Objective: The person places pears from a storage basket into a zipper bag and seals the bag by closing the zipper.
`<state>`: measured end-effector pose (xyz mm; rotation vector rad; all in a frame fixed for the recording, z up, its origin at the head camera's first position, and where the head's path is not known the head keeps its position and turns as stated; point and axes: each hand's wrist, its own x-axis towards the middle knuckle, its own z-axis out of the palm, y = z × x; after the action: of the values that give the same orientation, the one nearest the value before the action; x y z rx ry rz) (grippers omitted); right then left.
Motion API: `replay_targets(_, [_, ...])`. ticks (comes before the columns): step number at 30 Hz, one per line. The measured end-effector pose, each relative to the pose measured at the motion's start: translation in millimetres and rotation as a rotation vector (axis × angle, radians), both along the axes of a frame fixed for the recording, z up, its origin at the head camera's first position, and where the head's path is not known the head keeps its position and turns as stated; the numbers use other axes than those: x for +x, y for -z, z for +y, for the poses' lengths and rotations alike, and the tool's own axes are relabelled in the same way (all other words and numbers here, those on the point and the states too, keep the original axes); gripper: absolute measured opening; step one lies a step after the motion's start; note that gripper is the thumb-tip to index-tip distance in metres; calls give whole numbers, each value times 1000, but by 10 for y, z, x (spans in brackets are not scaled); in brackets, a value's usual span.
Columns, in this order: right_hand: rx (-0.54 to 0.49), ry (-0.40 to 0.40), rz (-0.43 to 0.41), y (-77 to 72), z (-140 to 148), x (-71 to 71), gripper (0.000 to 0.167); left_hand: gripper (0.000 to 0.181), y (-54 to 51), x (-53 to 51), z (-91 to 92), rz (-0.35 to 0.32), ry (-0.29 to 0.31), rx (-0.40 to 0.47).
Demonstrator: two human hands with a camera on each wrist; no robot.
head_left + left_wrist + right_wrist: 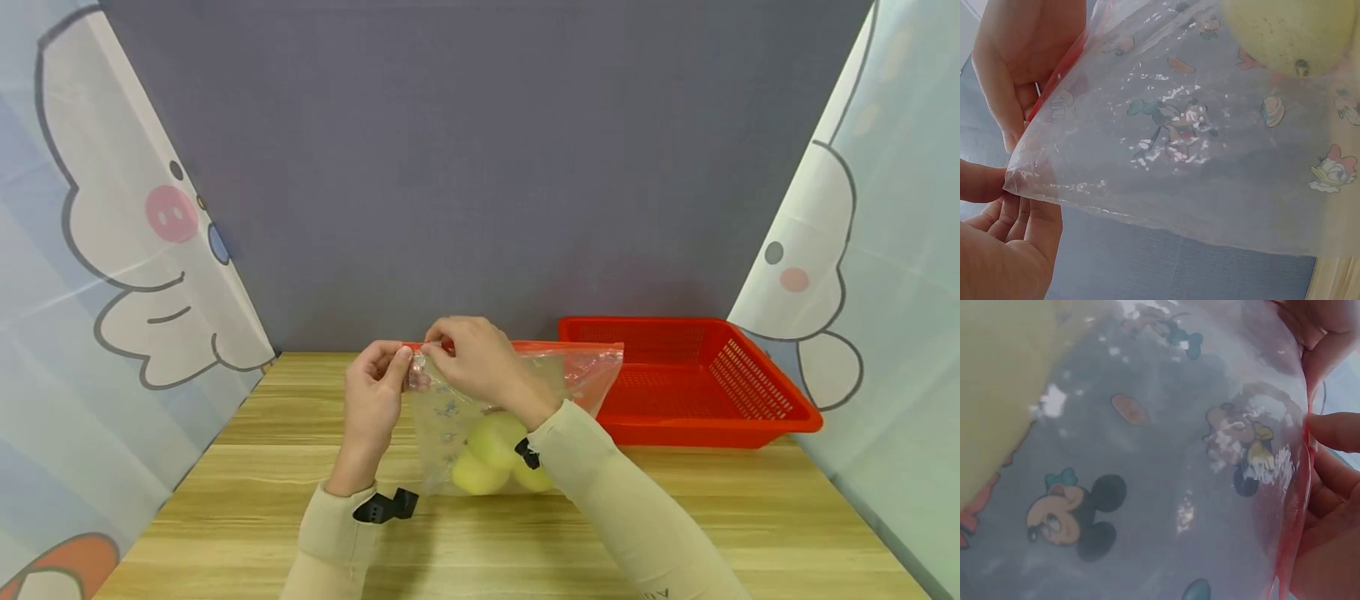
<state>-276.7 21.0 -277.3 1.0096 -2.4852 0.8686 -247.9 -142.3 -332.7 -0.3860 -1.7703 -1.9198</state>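
Observation:
A clear zip bag (442, 425) with a red top strip and printed cartoon figures stands upright on the table. Several yellow-green round fruits (480, 472) lie at its bottom, partly behind the right forearm. My left hand (373, 387) pinches the bag's upper left corner between thumb and fingers; the left wrist view shows that corner (1016, 180) in the grip. Close beside it, my right hand (480, 358) pinches the red strip near its left end. In the right wrist view the thumb (1335, 431) presses on the strip from one side, with the fingers behind it.
A red plastic basket (675, 429) with slotted walls stands at the right, behind the bag's right end. The wooden table (247, 517) reaches back to a grey panel (487, 167). Cartoon-printed curtains (112, 333) hang at both sides.

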Motion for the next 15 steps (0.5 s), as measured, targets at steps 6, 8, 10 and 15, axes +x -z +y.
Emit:
replay_targets(6, [1, 3, 3, 7, 11, -2, 14, 14, -13, 13, -1, -17, 1, -3])
replay_targets(8, [-1, 7, 8, 4, 26, -2, 13, 15, -14, 13, 4, -13, 3, -12])
replay_targets(10, [0, 12, 12, 2, 41, -3, 13, 15, -12, 10, 8, -8, 5, -18])
replay_targets(15, [-2, 16, 15, 8, 66, -12, 12, 14, -16, 13, 8, -5, 2, -14])
